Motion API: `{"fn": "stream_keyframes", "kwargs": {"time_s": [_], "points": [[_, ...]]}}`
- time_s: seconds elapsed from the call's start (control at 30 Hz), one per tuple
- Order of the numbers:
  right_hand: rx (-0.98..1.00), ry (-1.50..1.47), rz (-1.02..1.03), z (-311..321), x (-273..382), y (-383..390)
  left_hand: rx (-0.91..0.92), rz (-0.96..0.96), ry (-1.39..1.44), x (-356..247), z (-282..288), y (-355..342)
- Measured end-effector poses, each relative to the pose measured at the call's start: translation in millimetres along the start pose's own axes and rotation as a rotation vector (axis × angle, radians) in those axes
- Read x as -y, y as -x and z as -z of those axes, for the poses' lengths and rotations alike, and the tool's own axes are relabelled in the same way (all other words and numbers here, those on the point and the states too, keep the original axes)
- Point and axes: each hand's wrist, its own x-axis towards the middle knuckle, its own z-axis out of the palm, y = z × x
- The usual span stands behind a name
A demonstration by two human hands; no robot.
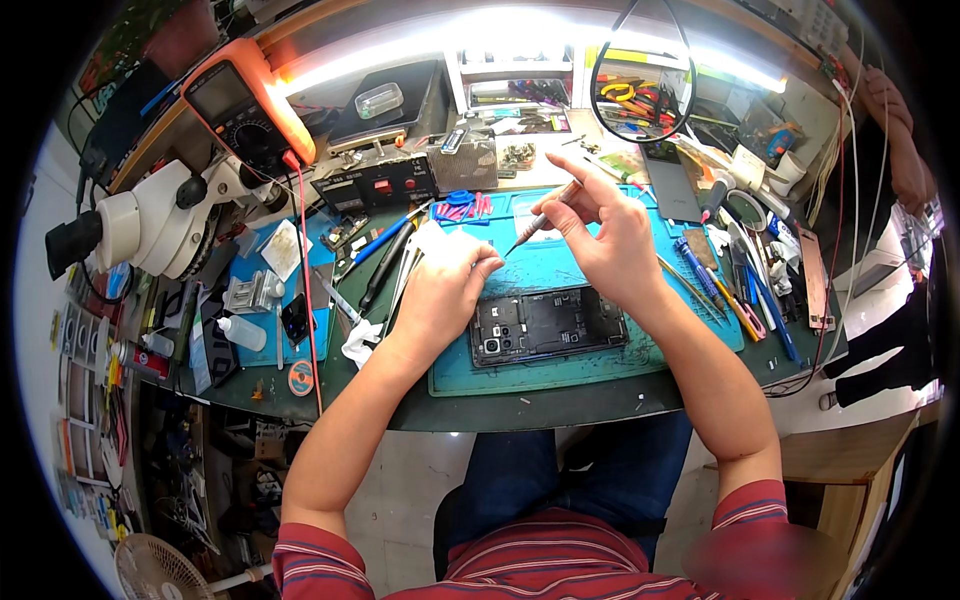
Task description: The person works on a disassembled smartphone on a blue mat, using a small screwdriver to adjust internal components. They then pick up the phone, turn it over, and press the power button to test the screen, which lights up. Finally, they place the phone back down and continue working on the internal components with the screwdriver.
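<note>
An opened black smartphone, its inner frame and camera cluster bared, lies on the blue work mat in front of me. My right hand grips a slim screwdriver beyond the phone, its tip slanting down to the left. Close to that tip, my left hand is closed in a pinch just past the phone's upper left corner. Whatever those fingertips hold, if anything, is too small to make out. A small clear tray lies on the mat, partly behind the screwdriver and right hand.
Tweezers, pens and brushes surround a blue marker at right. An orange multimeter and white microscope stand at left, with a red lead crossing the bench. A power supply sits behind. Another person's arm shows far right.
</note>
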Motion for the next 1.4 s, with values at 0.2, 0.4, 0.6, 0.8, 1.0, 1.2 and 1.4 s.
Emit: {"fn": "stream_keyframes", "kwargs": {"time_s": [0.2,0.4,0.6,0.8,1.0,1.2,1.4], "points": [[0.015,-0.049,0.001,-1.4,-1.5,1.0,0.019,-0.005,0.063,-5.3,4.5,-2.6],[-0.013,-0.089,-0.018,-2.1,-1.1,0.7,-0.011,-0.028,0.042,-4.6,7.0,-3.6],[-0.013,-0.347,-0.04,-8.6,-6.1,0.4,-0.056,-0.042,0.111,-6.3,7.8,-1.3],[-0.07,-0.359,-0.098,-9.8,0.5,4.1,-0.08,0.151,0.209,-10.6,18.9,4.7],[-0.061,-0.367,-0.074,-11.8,5.0,4.9,-0.082,0.234,0.267,-15.0,23.5,10.8],[-0.068,-0.342,-0.057,-11.6,5.7,5.6,-0.072,0.224,0.224,-16.6,25.8,12.2],[-0.035,-0.337,-0.003,-13.7,6.2,8.0,-0.108,0.062,0.164,-15.2,23.0,14.6]]}}
